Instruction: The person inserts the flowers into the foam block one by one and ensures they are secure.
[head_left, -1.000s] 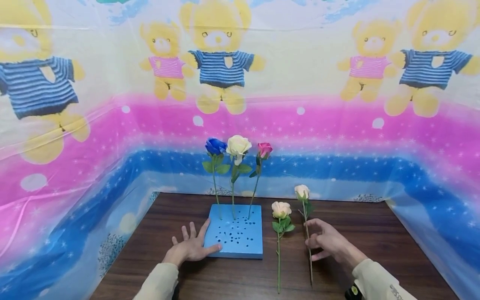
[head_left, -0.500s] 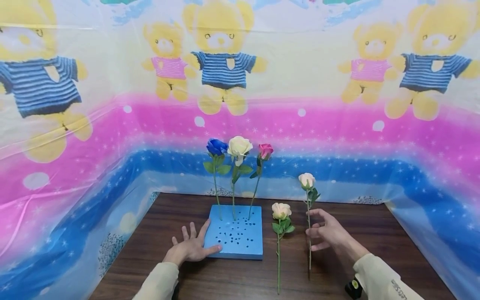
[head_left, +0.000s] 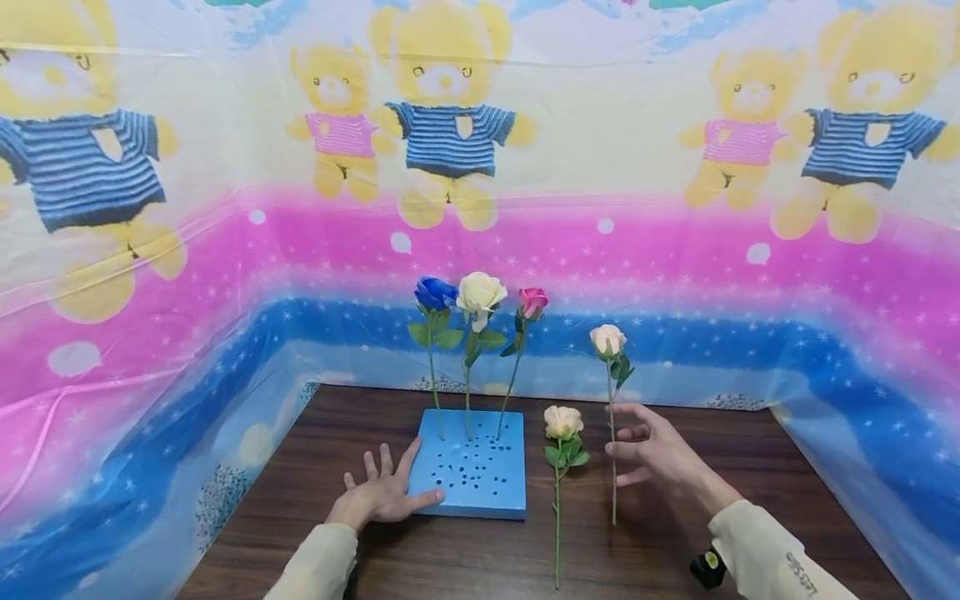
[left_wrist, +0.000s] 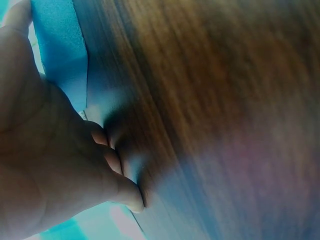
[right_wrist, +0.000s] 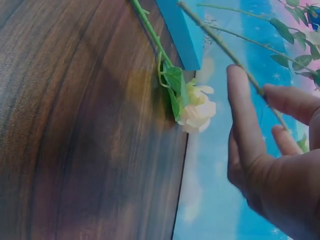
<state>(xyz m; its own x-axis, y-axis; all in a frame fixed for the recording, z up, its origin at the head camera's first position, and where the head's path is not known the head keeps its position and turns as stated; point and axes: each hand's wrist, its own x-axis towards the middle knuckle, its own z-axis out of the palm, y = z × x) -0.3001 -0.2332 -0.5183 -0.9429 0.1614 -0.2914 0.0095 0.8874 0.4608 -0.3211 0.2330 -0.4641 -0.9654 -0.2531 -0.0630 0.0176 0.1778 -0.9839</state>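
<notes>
In the head view my right hand [head_left: 660, 454] pinches the thin stem of a pale pink rose [head_left: 607, 340], held upright right of the board. The right wrist view shows that stem [right_wrist: 215, 37] between thumb and fingers. My left hand [head_left: 381, 493] is spread flat at the left side of a blue foam block [head_left: 498, 498], its thumb on the front left corner and its index finger along the edge. Stuck upright at the block's back are a blue rose [head_left: 435, 293], a white rose [head_left: 482, 293] and a deep pink rose [head_left: 533, 302]. Several small holes dot its top.
A peach rose [head_left: 562, 422] lies on the dark wooden table [head_left: 300, 483] between the block and my right hand, bloom pointing away. Behind the table hangs a cloth backdrop [head_left: 645, 275] printed with teddy bears, which also runs along both sides.
My right hand has lifted the pale pink rose off the table, turning it more upright and shifting it slightly left. The left hand and the block have stayed put.
</notes>
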